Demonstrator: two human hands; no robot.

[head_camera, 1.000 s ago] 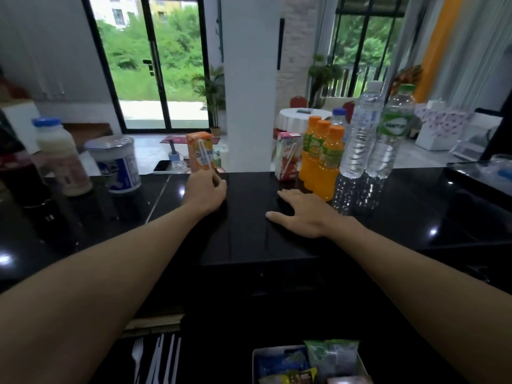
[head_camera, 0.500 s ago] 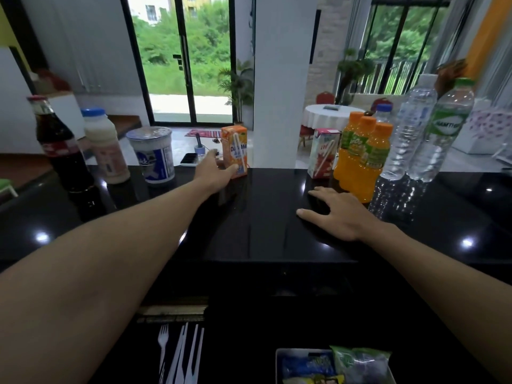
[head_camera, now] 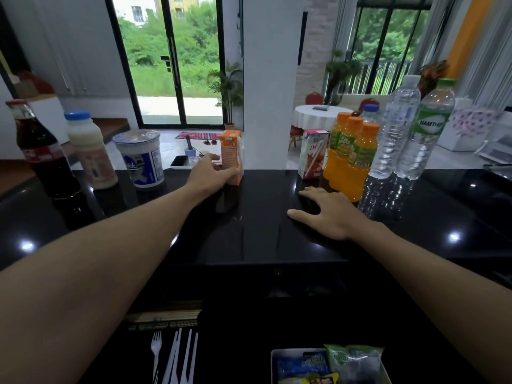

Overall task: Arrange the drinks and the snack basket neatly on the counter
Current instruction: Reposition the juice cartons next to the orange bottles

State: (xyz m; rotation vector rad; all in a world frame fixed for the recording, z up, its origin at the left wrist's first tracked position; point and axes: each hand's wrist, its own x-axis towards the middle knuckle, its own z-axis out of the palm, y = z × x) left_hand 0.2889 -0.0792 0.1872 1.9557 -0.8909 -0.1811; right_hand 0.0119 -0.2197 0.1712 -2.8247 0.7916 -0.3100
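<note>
While you're gripping the orange carton (head_camera: pixel 232 151) low with your left hand (head_camera: pixel 213 176), fingers curling round its lower part, the head view is showing it standing upright at the counter's (head_camera: pixel 249 231) far edge, about mid-length. Its long axis is running vertical, with a narrow side panel facing you.

Your right hand (head_camera: pixel 327 212) is lying flat with fingers spread on the counter just in front of the orange bottles (head_camera: pixel 352 159), holding nothing.

The red carton (head_camera: pixel 313 153) is sitting at the far edge just beside those bottles, and the water bottles (head_camera: pixel 396 128) are standing to their right. The cola bottle (head_camera: pixel 41 151), milk bottle (head_camera: pixel 88 151) and tub (head_camera: pixel 141 159) are lining the far-left edge. The snack basket (head_camera: pixel 273 364) is sitting below the near edge, not yet on top.

My read is that you're lining the orange carton up with the red one. Be holding it low and vertical, sliding slowly so it isn't tipping, and squaring its face to the far edge.
</note>
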